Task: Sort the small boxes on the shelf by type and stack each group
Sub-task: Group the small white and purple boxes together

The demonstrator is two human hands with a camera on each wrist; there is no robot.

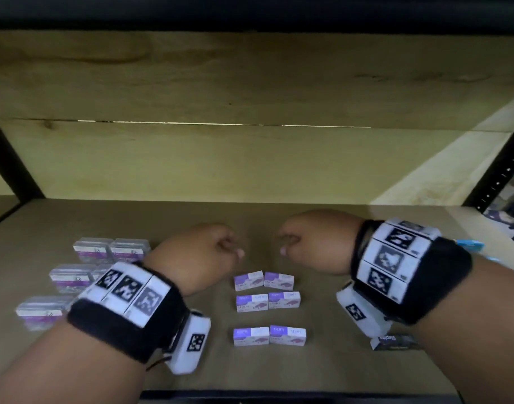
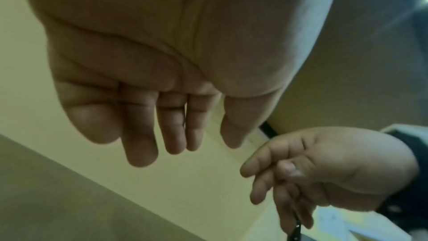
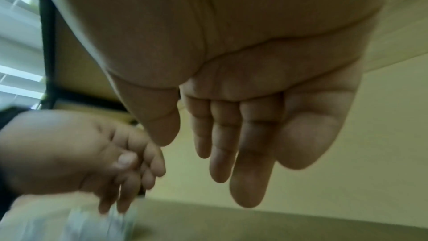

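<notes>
Head view looks down into a wooden shelf [image 1: 75,217] with a pale plank back wall [image 1: 250,83] and black metal posts [image 1: 5,158] at its left and right edges.

Both forearms reach in from the near edge, each wearing a black wrist strap [image 1: 121,328] that carries white blocks printed with black-and-white markers.

At far centre, the left hand [image 1: 203,252] and the right hand [image 1: 317,243] hang side by side above the shelf, apart from each other and touching nothing. The wrist views show the fingers [image 2: 139,135] of both hands loosely extended and relaxed, palms empty.

On the left sit clear plastic boxes with purple labels [image 1: 89,250], arranged in three rows from far to near and partly hidden by the left wrist.

At centre, nearer than the hands, six white and purple cardboard boxes [image 1: 267,301] lie flat in three rows of two, the boxes in each pair touching.

At near right, a dark box with a white end [image 1: 395,342] lies mostly hidden under the right wrist.

At far right, a small blue item [image 1: 470,246] peeks out beyond the right strap; too little shows to identify it.
</notes>
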